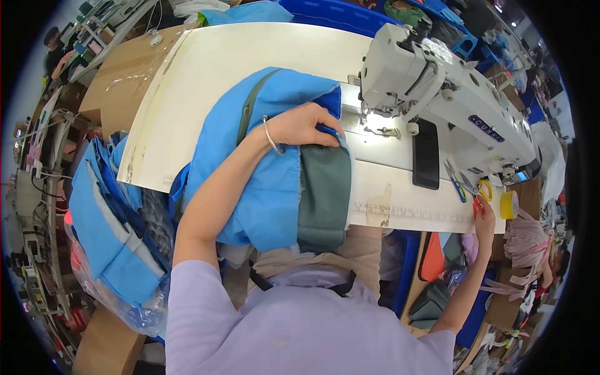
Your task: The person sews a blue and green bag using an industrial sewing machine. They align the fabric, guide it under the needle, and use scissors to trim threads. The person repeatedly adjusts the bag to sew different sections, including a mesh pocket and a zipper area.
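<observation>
Nearest us, a blue garment [250, 156] with a grey-green panel [324, 197] hangs over the front edge of the white table [206, 69], just left of the sewing machine [437, 94]. Our left hand [303, 125] lies on top of it, fingers curled and pinching the fabric's far edge, close to the machine's needle. The cloth's length runs from us toward the machine. Our right hand [484, 215], right of the machine, closes on yellow-handled scissors [480, 190].

Our left hand [300, 125] pressing blue fabric [250, 169] and a grey-green piece [323, 197] on our table [206, 62], our right hand [484, 215] touching scissors [478, 190] beside the sewing machine [450, 94]
</observation>
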A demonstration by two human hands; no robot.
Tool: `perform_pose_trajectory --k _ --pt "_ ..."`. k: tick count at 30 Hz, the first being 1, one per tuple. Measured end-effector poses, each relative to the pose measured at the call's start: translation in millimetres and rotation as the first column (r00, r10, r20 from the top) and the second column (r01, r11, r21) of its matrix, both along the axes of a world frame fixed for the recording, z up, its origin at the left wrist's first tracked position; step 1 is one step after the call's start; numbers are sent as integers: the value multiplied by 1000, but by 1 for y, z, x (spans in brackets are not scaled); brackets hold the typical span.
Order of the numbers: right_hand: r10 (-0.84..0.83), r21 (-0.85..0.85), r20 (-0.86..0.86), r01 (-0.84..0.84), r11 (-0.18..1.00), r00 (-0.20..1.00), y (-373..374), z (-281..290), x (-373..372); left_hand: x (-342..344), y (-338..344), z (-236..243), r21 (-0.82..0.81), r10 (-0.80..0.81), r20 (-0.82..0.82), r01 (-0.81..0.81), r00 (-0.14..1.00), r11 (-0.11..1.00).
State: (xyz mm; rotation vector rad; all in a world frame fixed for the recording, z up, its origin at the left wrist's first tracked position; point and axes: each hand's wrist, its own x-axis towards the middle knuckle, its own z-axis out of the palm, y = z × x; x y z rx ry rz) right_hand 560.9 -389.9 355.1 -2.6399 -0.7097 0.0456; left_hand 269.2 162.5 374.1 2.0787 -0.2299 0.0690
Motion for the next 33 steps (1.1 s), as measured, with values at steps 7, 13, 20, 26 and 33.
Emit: perform_pose_trajectory --k 7,13,20,26,33 --pt "173 -187 187 -138 973 967 -18 9 23 1 -2 0 18 15 -73 -13 997 1000" --pt "32 -190 -74 -45 981 997 0 29 33 -2 1 -1 -58 66 -97 -72 993 996" --pt "7 -53 187 3 999 982 -23 17 -2 3 -2 -6 -137 57 -44 -63 997 989" --pt "-29 365 -52 46 930 998 -25 29 -72 -1 -6 -2 -171 81 -40 -87 996 981" --pt "187 466 -58 -139 874 981 81 41 -172 3 -10 0 -149 73 -42 -78 996 986"
